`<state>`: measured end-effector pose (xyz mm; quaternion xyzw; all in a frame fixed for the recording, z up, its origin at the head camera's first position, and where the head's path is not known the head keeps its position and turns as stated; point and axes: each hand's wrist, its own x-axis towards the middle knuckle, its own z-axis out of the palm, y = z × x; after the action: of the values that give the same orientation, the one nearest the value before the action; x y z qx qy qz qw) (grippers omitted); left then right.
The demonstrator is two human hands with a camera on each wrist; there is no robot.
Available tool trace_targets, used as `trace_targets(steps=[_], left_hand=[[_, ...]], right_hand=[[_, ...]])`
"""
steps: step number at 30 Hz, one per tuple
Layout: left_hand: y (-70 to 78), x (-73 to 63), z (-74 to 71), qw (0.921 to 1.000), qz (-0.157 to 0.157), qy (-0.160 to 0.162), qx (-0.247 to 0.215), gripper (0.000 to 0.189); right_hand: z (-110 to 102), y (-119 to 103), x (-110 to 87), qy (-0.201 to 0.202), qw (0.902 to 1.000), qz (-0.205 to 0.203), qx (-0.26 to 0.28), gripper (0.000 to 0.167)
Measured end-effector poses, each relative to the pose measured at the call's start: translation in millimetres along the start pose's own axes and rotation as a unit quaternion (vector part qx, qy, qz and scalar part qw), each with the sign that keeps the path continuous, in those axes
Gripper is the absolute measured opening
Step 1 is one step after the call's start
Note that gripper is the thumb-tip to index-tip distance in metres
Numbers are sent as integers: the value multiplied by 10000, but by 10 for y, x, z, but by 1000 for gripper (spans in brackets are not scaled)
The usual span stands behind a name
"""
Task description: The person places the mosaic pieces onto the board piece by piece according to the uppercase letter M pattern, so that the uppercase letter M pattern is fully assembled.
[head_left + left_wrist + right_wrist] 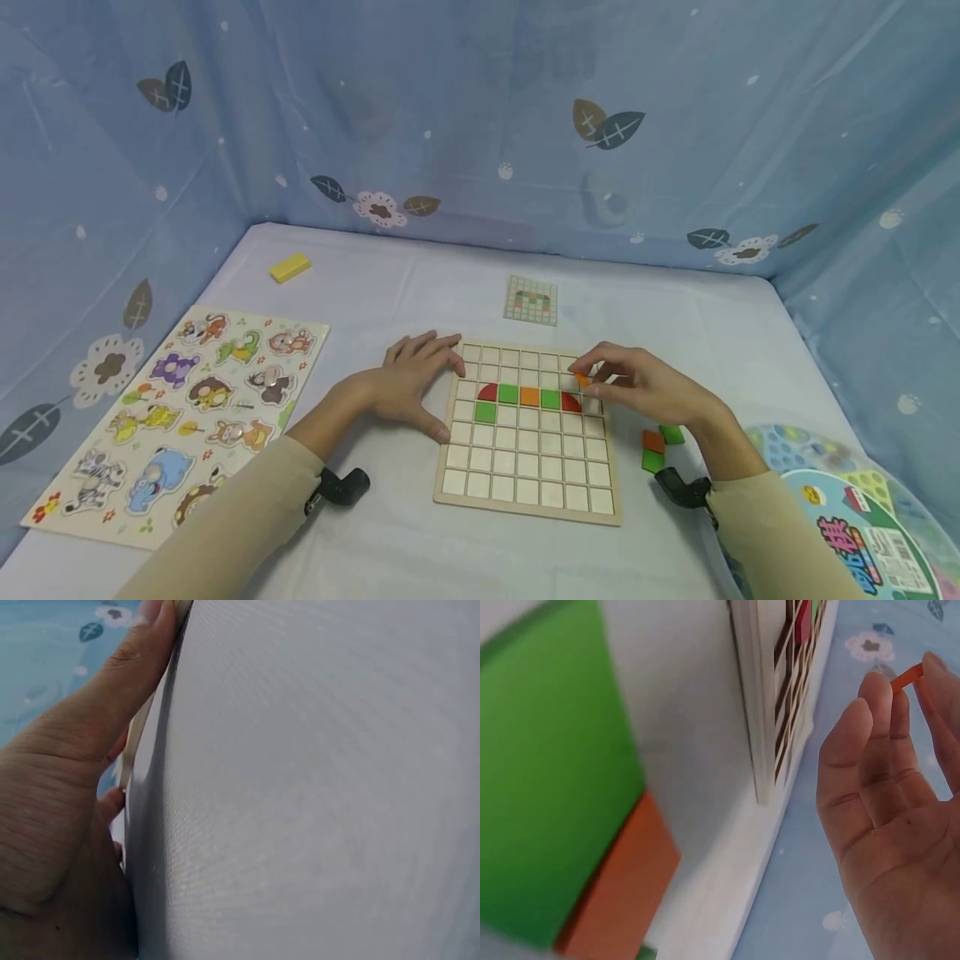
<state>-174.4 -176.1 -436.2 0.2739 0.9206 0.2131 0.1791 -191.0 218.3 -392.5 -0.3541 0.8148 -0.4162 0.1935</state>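
A wooden grid board (527, 508) lies flat on the white table. One row of its cells holds a red rounded tile (488, 392), a green tile (508, 393), an orange tile (529, 397), another green tile and a second red rounded tile (571, 402). Below and left sits one more green tile (485, 412). My left hand (405, 385) rests by the board's left side, fingers spread, with thumb and fingertips at its edge. Over the board's upper right, my right hand (648, 390) pinches a small orange tile (907, 677) between thumb and fingers.
A small pattern card (531, 300) lies behind the board. Loose green and orange tiles (653, 442) lie to its right, beside a round plastic package (862, 517). An animal puzzle board (180, 417) is at left, and a yellow block (289, 267) lies farther back.
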Motion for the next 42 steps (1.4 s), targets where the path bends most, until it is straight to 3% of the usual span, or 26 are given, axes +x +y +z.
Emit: trace_targets(steps=[15,26,42], left_hand=[[29,-3,-9,10000,58,-8,-62,90],[8,26,-2,9999,-56,-7,120,92],[-2,20,2,9998,-62,-22,166,92]], right_hand=[[225,-147,273,-384,9978,-523,114,29],[425,-227,472,-624,9959,-551,-360,29],[619,-371,641,-972,9925,-650,-349,31]])
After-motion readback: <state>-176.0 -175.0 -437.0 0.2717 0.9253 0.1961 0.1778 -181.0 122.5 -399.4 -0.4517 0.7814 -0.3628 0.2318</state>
